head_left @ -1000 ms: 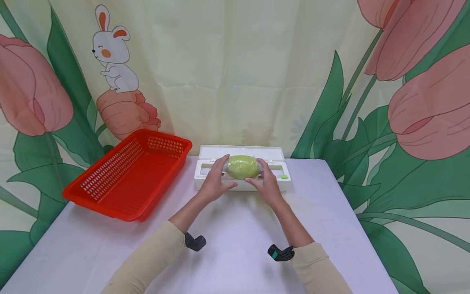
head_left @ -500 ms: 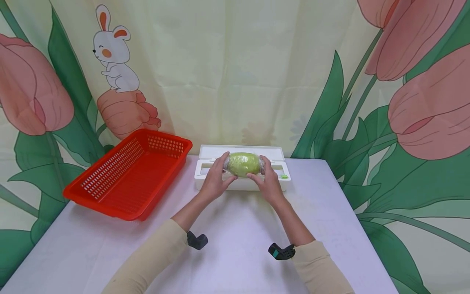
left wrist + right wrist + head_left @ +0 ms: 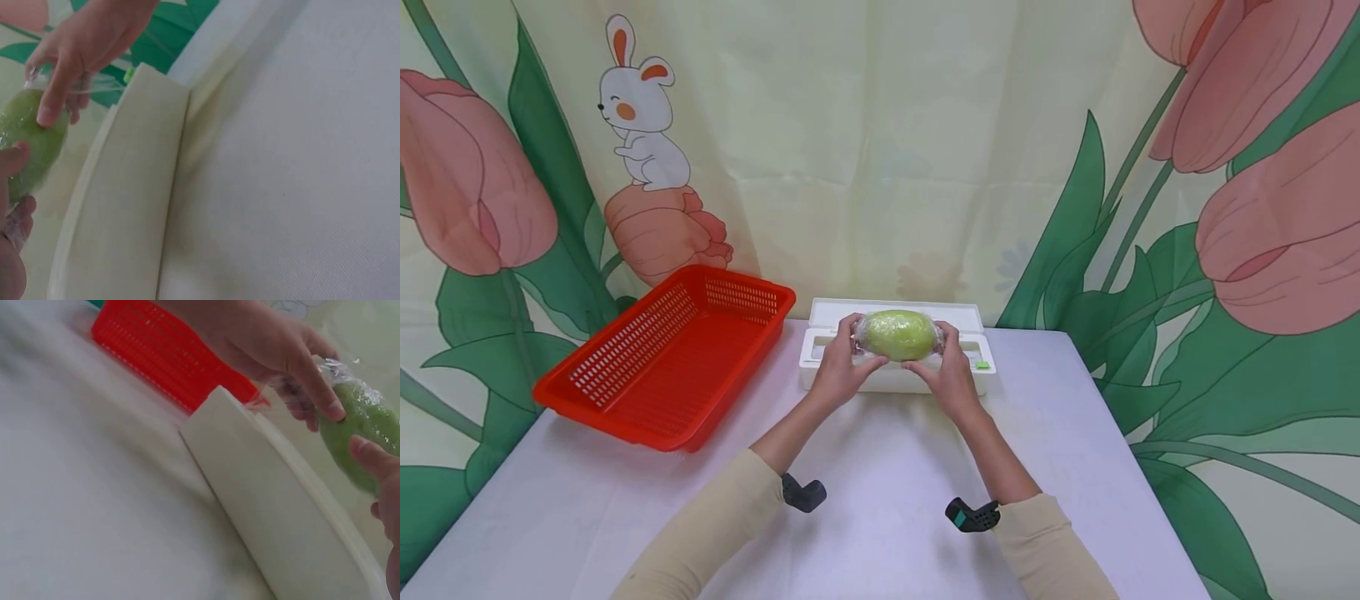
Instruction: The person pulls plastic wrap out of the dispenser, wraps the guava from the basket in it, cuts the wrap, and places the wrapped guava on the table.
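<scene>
A green oval fruit (image 3: 898,336) wrapped in clear plastic film is held up between both hands, above a white cling film dispenser box (image 3: 891,381). My left hand (image 3: 841,367) grips its left end and my right hand (image 3: 952,373) its right end. In the left wrist view, both thumbs press the near side of the fruit (image 3: 39,144), while the other fingers curl behind the gathered film at the ends. Loose film (image 3: 337,370) bunches at one end in the right wrist view. The dispenser's lid (image 3: 895,314) stands raised at the back; a small green slider (image 3: 982,365) sits at its right.
A red plastic basket (image 3: 685,367) with slotted sides stands on the left of the table. White cloth (image 3: 880,500) covers the table, and a printed curtain (image 3: 925,167) hangs right behind the dispenser.
Both hands have raised and turned the wrapped fruit slightly, their fingers shifting around its film-covered ends. The head view has moved a little; basket and dispenser keep their places.
</scene>
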{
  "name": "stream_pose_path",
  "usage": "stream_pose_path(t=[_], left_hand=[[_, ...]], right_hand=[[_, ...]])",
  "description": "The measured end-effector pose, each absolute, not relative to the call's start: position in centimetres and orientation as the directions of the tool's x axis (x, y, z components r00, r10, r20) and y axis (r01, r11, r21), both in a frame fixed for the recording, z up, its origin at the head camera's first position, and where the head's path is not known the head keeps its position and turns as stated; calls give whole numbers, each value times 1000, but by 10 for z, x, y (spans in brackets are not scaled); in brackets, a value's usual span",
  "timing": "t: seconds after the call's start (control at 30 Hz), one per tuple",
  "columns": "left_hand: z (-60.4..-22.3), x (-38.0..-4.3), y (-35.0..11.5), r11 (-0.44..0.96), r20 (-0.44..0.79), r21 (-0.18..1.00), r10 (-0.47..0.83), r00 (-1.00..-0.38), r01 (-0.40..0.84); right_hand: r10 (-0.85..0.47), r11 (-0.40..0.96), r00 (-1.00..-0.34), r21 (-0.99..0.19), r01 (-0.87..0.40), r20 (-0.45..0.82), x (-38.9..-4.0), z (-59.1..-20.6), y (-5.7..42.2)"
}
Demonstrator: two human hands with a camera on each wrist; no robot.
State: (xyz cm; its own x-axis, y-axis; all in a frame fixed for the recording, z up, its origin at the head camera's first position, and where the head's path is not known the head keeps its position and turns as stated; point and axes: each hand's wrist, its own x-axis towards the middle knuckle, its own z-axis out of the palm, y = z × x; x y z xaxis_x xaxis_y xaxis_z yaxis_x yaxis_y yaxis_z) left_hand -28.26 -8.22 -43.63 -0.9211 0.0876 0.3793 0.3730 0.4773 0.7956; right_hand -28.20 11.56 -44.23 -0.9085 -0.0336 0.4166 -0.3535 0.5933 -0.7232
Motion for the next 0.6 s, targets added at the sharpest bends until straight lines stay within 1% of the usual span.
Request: stream_pose_path(t=[0.23,0.4,0.6], left_hand=[[-435,-281,-84,530,430,739,103,-897,415],[-433,-281,-87,565,449,704,116,-886,430],[-434,-280,-89,571,450,693,134,-883,440]], right_hand=[[-39,622,-871,-670,-405,490,-282,-440,115],[-50,622,-872,-668,-409,487,-283,-438,116],[-58,625,-890,-679,-386,452,-284,-438,117]])
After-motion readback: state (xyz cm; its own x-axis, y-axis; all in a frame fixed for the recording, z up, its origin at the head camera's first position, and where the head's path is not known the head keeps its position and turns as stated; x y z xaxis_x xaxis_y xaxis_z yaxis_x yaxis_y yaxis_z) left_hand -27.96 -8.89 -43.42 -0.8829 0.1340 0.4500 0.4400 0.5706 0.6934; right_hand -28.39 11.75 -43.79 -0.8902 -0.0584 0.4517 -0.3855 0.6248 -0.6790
